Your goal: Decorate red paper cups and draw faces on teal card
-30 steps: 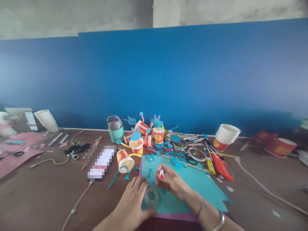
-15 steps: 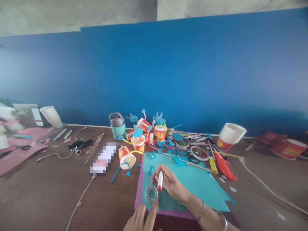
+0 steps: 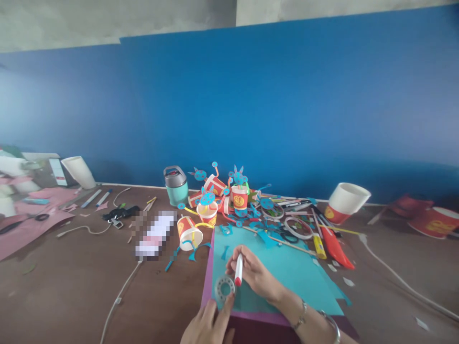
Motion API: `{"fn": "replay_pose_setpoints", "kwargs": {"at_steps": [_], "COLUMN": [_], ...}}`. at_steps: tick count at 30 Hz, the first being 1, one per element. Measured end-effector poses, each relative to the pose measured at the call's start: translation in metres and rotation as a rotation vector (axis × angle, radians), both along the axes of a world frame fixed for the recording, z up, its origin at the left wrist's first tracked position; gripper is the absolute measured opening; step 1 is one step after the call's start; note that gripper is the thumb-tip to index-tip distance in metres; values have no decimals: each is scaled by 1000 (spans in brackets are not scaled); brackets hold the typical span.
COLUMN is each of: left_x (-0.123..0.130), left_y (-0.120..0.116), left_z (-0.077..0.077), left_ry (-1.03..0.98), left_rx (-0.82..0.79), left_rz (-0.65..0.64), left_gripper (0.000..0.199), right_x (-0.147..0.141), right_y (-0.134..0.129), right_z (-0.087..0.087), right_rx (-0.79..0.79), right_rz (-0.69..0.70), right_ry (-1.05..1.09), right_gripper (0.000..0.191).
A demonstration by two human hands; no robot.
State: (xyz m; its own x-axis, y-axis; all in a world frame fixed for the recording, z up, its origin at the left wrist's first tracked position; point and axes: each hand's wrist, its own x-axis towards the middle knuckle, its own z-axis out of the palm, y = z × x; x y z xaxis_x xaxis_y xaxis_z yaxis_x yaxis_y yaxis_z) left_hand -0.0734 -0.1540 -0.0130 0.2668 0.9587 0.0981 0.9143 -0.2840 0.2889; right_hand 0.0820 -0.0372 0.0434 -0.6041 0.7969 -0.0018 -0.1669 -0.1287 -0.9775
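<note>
A white marker [image 3: 238, 271] with a red end is held in my right hand [image 3: 253, 271]; the red end points toward me and its tip on the far side is hidden by the fingers. Just left of the marker, a small grey ring [image 3: 217, 287] with dark dots around it lies flat on the light-blue paper [image 3: 287, 277]. From below, my left hand [image 3: 208, 325] reaches to the ring, fingers apart, one fingertip at its near edge. A purple sheet [image 3: 251, 316] shows beneath the blue paper.
Behind the paper stand several red-and-white paper cups [image 3: 239, 197] with blue cut-out faces. Left of them are a teal flask [image 3: 177, 191] and a blurred-out phone [image 3: 156, 234]. Tape rolls [image 3: 298, 228], blue scraps, a yellow glue tube [image 3: 319, 247] and larger cups [image 3: 346, 203] lie right.
The view has shifted slightly. My left hand has moved a little left, its fingertip still at the ring. My right hand keeps the marker in nearly the same place.
</note>
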Motion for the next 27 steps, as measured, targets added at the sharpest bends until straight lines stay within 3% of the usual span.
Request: {"fn": "replay_pose_setpoints", "kwargs": {"at_steps": [4,7,10,14,19,27], "left_x": [-8,-17,-28,-32,-23,-24], "left_y": [2,4,14,41,63,58], "left_z": [18,37,60,81,74,64], "left_ry": [-117,-191,-192,-220,-231,-294], "left_rx": [-104,-205,-110,-72,-85,-77], "left_rz": [-60,-38,109,36,-46,-96], "left_gripper": [63,77,84,74,72,51], "right_x": [0,-1,-2,-1,2,4], "right_y": [-1,-1,0,2,2,3], "right_z": [3,3,3,3,0,0], "right_rx": [-14,-26,-32,-25,1,16], "right_rz": [5,-12,-19,4,-12,25], "right_ry": [-7,-6,10,15,-29,-43], "right_gripper": [39,40,42,44,38,34]}}
